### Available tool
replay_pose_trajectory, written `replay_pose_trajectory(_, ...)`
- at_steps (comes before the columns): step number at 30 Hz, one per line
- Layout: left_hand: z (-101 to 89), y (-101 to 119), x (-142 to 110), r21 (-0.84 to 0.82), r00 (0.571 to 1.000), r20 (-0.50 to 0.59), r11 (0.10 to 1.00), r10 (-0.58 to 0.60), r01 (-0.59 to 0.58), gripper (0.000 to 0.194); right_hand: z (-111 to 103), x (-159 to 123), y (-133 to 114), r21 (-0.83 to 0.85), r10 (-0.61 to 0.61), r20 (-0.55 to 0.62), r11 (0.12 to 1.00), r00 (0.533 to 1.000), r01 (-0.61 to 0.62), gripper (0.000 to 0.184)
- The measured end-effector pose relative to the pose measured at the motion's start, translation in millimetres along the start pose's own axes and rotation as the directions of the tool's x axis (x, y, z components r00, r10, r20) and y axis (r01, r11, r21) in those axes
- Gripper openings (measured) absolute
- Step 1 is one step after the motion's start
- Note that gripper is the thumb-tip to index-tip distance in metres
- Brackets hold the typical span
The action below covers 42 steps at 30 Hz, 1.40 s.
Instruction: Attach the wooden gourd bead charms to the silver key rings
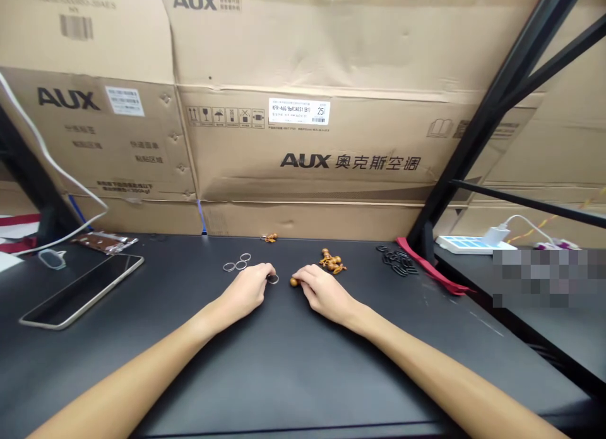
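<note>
My left hand [249,287] is closed in a pinch on a thin metal key ring [273,279], just above the dark table. Across a short gap, my right hand [322,290] pinches a small brown gourd-shaped pendant [294,282], partly hidden by the fingers. Beyond the left hand lie several loose metal rings [241,264]. A small pile of similar brown pendants [332,261] rests behind the right hand. Farther right is a heap of black clips or links [398,261], too small to make out exactly.
One small orange-brown piece [270,238] lies near the cardboard boxes [303,174] at the back. At left are a phone [83,292] and a brown packet [104,242]. On the right, a red strap [435,271] lies beside the black frame [473,129], with a power strip [461,244] beyond.
</note>
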<state>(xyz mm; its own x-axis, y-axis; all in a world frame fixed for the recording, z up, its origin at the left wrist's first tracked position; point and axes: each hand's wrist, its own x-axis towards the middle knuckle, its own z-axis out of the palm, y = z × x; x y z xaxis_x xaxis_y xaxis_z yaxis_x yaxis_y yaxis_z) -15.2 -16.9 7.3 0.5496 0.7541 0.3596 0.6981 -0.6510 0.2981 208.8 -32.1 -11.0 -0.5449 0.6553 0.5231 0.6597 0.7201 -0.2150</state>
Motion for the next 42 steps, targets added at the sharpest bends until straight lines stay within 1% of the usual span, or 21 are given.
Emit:
replay_pose_trajectory(2,0.3,-2.1,0.6,-0.006,1.000,-0.012,1.000,0.002,-0.003,0.024,-0.5,-0.3,1.0,0.010,-0.059,-0.013,0.998,0.998,0.059,0.033)
replay_pose_trajectory(4,0.5,-3.8,1.1,0.001,1.000,-0.021,1.000,0.023,-0.023,0.021,-1.8,-0.2,0.5,-0.026,-0.076,-0.049,0.997,0.996,0.075,0.034)
replay_pose_trajectory(6,0.4,-4.5,1.3,0.009,0.998,-0.015,0.998,0.057,-0.057,0.018,-3.4,0.4,-2.0,-0.075,-0.030,-0.095,0.997,0.995,0.023,0.028)
replay_pose_trajectory(8,0.2,-4.4,1.4,0.010,0.996,-0.003,0.996,0.087,-0.087,0.017,-4.5,1.0,-5.7,-0.112,0.055,-0.126,0.991,0.991,-0.069,0.019)
replay_pose_trajectory(10,0.6,-3.9,1.6,0.005,0.995,0.006,0.995,0.097,-0.097,0.017,-4.2,1.1,-9.1,-0.125,0.118,-0.108,0.983,0.987,-0.132,0.023)
replay_pose_trajectory(12,1.8,-3.5,1.7,0.005,0.996,0.006,0.996,0.084,-0.084,0.017,-2.9,0.9,-11.3,-0.127,0.139,-0.059,0.981,0.989,-0.145,0.026)
replay_pose_trajectory(16,3.8,-2.6,1.4,0.041,0.998,0.010,0.997,0.063,-0.063,0.018,-1.8,0.8,-12.3,-0.110,0.121,0.008,0.987,0.993,-0.119,0.018)
replay_pose_trajectory(20,1.7,-0.7,0.3,0.096,0.997,0.023,0.992,0.080,-0.082,0.017,-3.6,1.0,-11.4,-0.052,0.082,0.025,0.995,0.996,-0.080,0.033)
replay_pose_trajectory(23,-0.4,1.2,0.3,0.123,0.995,0.033,0.988,0.092,-0.095,0.017,-4.2,1.0,-10.6,-0.045,0.076,-0.027,0.996,0.997,-0.078,0.038)
replay_pose_trajectory(26,-1.3,3.4,0.7,0.157,0.993,0.043,0.981,0.109,-0.114,0.018,-3.2,1.1,-9.9,-0.060,0.105,-0.066,0.992,0.992,-0.109,0.029)
replay_pose_trajectory(29,-0.5,4.8,0.9,0.198,0.989,0.058,0.970,0.133,-0.142,0.018,-1.3,1.1,-9.0,-0.062,0.135,-0.046,0.989,0.990,-0.138,0.017)
replay_pose_trajectory(31,1.2,4.4,0.8,0.235,0.987,0.063,0.958,0.151,-0.162,0.020,-0.1,1.1,-8.1,-0.050,0.140,-0.030,0.989,0.990,-0.142,0.015)
replay_pose_trajectory(34,4.7,2.1,0.6,0.314,0.979,0.064,0.927,0.194,-0.204,0.021,1.3,0.9,-6.3,-0.016,0.118,-0.020,0.993,0.993,-0.119,0.020)
replay_pose_trajectory(38,7.9,-0.4,0.7,0.406,0.969,0.073,0.880,0.238,-0.247,0.020,1.2,0.5,-5.5,0.059,0.055,-0.001,0.997,0.999,-0.054,0.031)
replay_pose_trajectory(40,8.5,-0.8,1.1,0.426,0.965,0.078,0.867,0.249,-0.258,0.021,-0.3,0.7,-7.0,0.091,0.035,-0.016,0.995,0.999,-0.033,0.035)
replay_pose_trajectory(42,8.8,-1.2,1.5,0.423,0.964,0.079,0.868,0.252,-0.262,0.024,-2.4,1.3,-9.6,0.089,0.041,-0.049,0.995,0.998,-0.037,0.033)
